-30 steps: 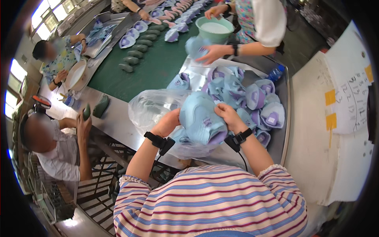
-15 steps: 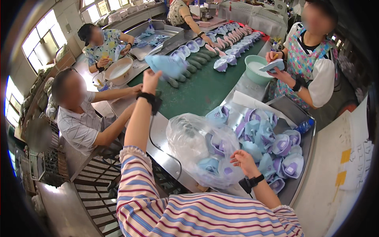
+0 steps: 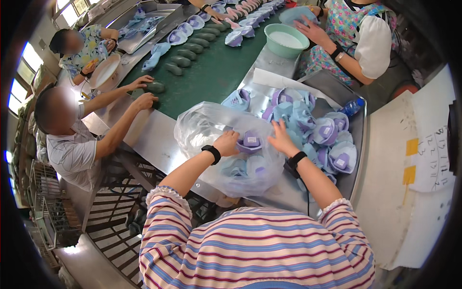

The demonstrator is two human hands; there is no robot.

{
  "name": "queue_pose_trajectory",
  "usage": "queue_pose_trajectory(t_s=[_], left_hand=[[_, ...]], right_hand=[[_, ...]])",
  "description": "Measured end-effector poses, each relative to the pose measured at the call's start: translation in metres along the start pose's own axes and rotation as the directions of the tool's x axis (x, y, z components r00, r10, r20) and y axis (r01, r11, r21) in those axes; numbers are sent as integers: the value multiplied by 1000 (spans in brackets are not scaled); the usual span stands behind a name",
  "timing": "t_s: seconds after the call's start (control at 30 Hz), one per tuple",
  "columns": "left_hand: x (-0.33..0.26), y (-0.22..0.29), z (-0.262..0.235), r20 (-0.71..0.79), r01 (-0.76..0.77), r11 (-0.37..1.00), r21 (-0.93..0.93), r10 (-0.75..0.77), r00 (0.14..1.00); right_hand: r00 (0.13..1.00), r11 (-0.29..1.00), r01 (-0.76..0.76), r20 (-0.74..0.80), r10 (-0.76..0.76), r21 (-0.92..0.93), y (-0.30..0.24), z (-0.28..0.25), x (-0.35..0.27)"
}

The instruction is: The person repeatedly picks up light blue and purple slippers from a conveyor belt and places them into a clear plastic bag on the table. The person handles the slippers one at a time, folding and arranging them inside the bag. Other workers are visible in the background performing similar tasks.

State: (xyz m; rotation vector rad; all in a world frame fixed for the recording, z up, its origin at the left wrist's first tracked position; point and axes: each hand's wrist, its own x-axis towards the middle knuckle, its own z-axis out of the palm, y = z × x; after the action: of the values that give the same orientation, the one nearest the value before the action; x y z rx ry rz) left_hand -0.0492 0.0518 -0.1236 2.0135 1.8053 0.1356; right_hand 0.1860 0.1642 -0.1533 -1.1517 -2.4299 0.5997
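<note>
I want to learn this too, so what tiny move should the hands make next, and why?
Perhaps the left hand should grasp the purple piece: it lies right beside that hand, and the right hand looks open, with no piece in it.

Beyond the clear plastic bag (image 3: 192,127), a bare stretch of green tabletop (image 3: 211,89) leaves room for a hand to pass, bordered by a diagonal row of dark green shoe lasts (image 3: 193,47) and, at its left edge, a seated co-worker's hands (image 3: 146,101). Nearer, the bag's loose film rises beside the left hand (image 3: 226,143), while heaped blue and purple shoe uppers (image 3: 323,131) crowd the right hand (image 3: 283,139), with a raised metal tray rim (image 3: 356,189) and a blue bottle (image 3: 352,107) farther right.
</note>
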Motion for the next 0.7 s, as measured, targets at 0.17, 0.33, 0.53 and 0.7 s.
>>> queue_pose_trajectory(t_s=[0.17,0.33,0.53,0.7], left_hand=[[33,8,14,-324,378,907,-184,-419,848],[57,-36,39,-40,444,813,-376,-493,869],[1,-16,17,-281,145,880,-453,-296,913],[-45,7,-6,-529,-289,833,-472,-6,848]], right_hand=[[976,975,217,-7,-217,54,-56,-48,11],[860,960,62,473,-190,274,-92,-20,-8],[992,990,-123,0,124,75,-9,-5,16],[977,920,-134,207,60,368,-5,-31,27]])
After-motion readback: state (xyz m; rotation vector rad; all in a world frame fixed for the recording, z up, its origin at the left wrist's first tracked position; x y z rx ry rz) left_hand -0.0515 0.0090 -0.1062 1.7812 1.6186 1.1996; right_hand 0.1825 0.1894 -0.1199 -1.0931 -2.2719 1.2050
